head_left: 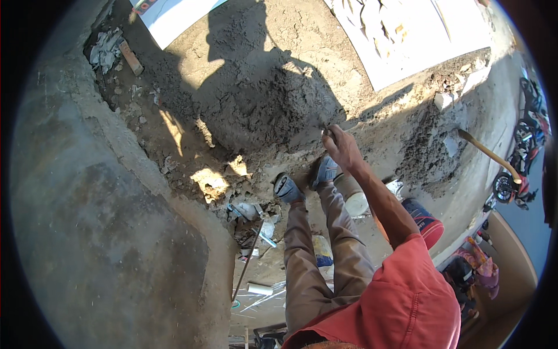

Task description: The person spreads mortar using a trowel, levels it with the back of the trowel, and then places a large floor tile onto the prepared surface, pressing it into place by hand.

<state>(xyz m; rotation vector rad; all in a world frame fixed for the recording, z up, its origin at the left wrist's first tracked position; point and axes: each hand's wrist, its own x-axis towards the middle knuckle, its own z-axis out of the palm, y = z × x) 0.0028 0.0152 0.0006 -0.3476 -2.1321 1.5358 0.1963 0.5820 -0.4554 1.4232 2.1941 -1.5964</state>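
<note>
My right hand [340, 145] is closed around a small tool [327, 131], apparently a trowel, held low over a patch of wet grey mortar [285, 110] on the rough ground; its far end is hard to make out against the mortar. My bare forearm comes up from the red sleeve at the lower right. My left hand is not in view. Below the hand are my feet [286, 188] in blue-grey footwear, standing on the broken, debris-strewn edge of the mortar. My shadow falls across the mortar in front of me.
White sheets [407, 35] lie at the top. A concrete slab [116, 232] fills the left. Buckets [421, 221], a long-handled tool [491, 154] and rubble [107, 49] lie around. Parked motorbikes [517, 157] and another person [482, 267] are at the far right.
</note>
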